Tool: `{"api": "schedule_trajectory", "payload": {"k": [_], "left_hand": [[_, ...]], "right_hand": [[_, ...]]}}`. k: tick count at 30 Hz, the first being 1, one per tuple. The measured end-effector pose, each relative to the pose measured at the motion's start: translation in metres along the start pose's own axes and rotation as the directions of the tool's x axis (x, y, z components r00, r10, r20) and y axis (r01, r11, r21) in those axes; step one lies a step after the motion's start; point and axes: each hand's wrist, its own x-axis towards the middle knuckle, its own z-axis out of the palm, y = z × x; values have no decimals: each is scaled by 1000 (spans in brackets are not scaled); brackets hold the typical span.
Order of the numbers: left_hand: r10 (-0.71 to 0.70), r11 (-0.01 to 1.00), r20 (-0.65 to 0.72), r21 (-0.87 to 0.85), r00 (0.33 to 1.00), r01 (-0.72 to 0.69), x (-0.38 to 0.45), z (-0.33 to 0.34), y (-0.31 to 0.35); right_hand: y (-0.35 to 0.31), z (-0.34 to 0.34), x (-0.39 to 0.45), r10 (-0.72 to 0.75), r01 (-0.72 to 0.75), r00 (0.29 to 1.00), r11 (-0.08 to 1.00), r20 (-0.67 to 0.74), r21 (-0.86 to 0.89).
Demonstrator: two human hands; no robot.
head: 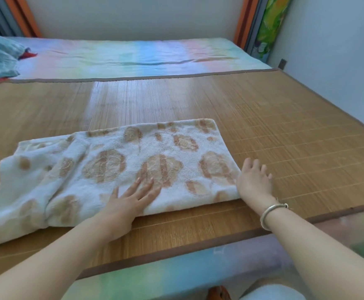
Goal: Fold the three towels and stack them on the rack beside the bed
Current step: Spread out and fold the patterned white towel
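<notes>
A bed covered by a woven bamboo mat (285,131) is shown. A white terry towel with tan flower shapes (112,165) is laid on it, partly folded. The left hand (131,200) is pressed flat on the towel, grip open; the right hand (255,180) is spread open at its right edge.

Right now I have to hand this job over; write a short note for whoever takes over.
Left hand: open, flat, pressing the near edge of the patterned towel.
Right hand: open, fingers spread at the towel's right edge, holding nothing.
Towel lies on the bamboo mat on the bed, right part smooth, left end bunched and loose.
Done: this towel looks partly folded.
Left: finish folding it. The other two towels and the rack are not in view, so nothing looks stacked yet.
</notes>
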Motion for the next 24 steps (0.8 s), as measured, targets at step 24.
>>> {"api": "schedule_trajectory", "payload": {"k": [24], "left_hand": [[-750, 229, 29, -926, 661, 301, -137, 34, -224]], "right_hand": [[-389, -54, -77, -689, 563, 724, 561, -34, 607]]}}
